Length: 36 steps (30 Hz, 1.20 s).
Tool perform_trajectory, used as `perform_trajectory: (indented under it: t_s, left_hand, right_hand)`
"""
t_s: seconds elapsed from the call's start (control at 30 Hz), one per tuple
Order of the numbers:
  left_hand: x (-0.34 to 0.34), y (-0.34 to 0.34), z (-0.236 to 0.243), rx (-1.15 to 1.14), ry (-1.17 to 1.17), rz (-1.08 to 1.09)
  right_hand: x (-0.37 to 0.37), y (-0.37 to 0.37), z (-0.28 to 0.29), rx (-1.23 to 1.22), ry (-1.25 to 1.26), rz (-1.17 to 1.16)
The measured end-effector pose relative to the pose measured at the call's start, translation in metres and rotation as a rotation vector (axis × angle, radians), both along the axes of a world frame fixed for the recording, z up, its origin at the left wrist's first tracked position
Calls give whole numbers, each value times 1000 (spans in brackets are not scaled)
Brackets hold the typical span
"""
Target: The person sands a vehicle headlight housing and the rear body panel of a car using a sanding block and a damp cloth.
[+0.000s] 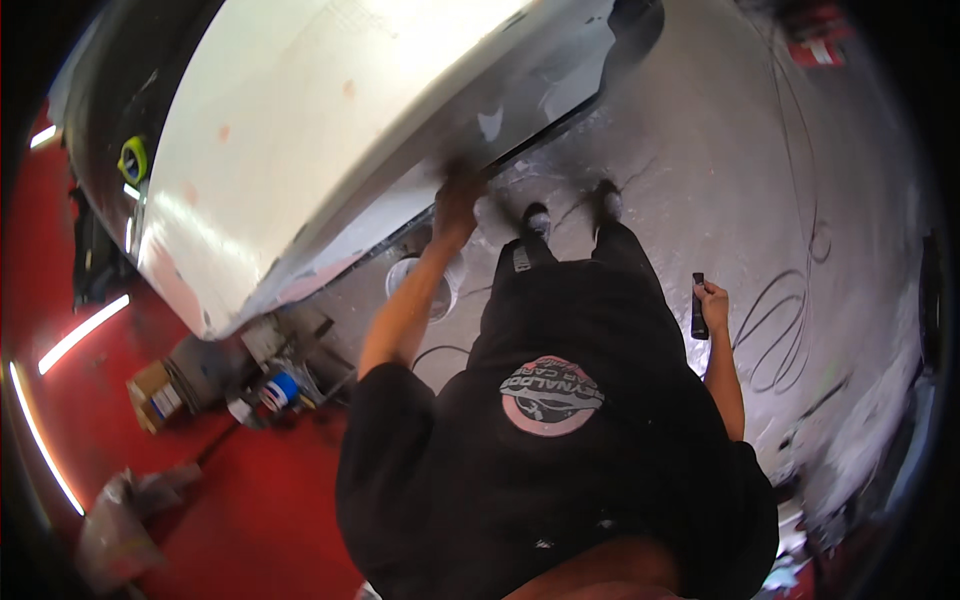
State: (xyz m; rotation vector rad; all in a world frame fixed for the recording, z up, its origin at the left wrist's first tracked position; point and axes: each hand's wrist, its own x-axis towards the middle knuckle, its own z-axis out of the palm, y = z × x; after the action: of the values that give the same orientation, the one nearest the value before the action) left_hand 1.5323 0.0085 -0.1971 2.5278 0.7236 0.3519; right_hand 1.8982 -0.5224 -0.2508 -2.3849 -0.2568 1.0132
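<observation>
My left hand (458,210) reaches to the lower edge of a pale car body panel (290,110). Motion smears its fingers, so whether it touches the panel or holds anything is unclear. The panel is cream-white with a few small reddish spots, and its shaded lower side (530,90) curves inward to a dark bottom edge. Out to my right side, my right hand (714,303) is closed around a slim black flashlight (698,315). Bright light shows on the floor below the flashlight's lower end.
A whitish bucket (450,290) stands on the grey floor below my left forearm. A yellow-green tape roll (133,158) sits by the car's dark part. A cardboard box (155,395) and a blue-banded can (280,390) are at left. A thin cable (800,290) loops across the floor at right.
</observation>
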Motion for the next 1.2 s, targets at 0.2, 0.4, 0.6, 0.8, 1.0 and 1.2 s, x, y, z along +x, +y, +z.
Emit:
perform_trajectory:
  t_s: [0.2,0.4,0.6,0.8,1.0,1.2]
  left_hand:
    - [-101,-100,-34,-140,20,889]
    - [-163,-208,-52,-445,71,1330]
    - [-163,-250,-78,-432,-113,1360]
    - [-88,-252,-88,-641,-286,1355]
    - [-69,-259,-95,-652,-422,1585]
    - [26,-244,-76,-774,-972,1836]
  right_hand:
    - [154,75,-10,96,-11,215]
    - [219,147,3,111,0,330]
    - [197,176,-9,53,-18,483]
    - [196,180,14,27,-89,606]
    - [235,223,-3,-10,-63,721]
    - [305,296,-22,110,-6,874]
